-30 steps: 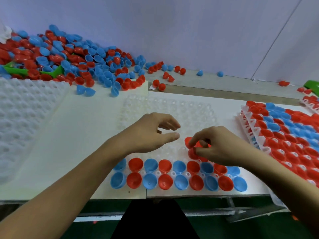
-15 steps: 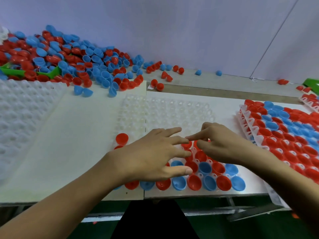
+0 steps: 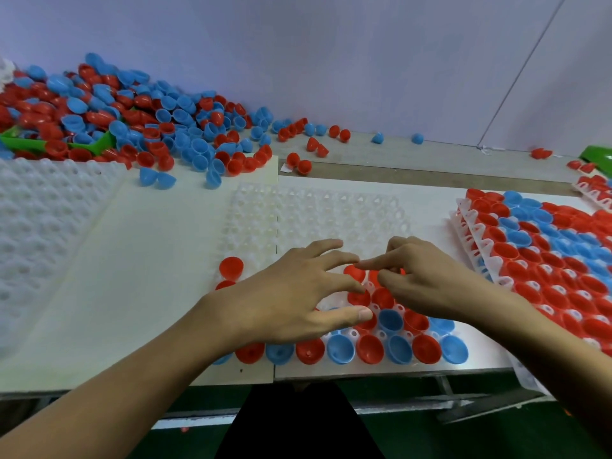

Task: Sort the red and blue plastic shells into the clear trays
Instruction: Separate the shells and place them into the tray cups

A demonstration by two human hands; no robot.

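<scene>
A clear tray lies in front of me, its two nearest rows filled with alternating red and blue shells. More red shells sit in the third row. My left hand lies spread over the tray's near left part with straight fingers. My right hand points its forefinger left onto a red shell. Its other fingers curl round red shells, mostly hidden. One red shell sits at the tray's left edge.
A big pile of loose red and blue shells with a green scoop fills the back left. Empty clear trays lie stacked at left. Filled trays are stacked at right. Stray shells dot the back ledge.
My left hand dropped from hovering onto the tray and spread its fingers. A red shell now sits at the tray's left edge. My right hand stretched its forefinger out to the left.
</scene>
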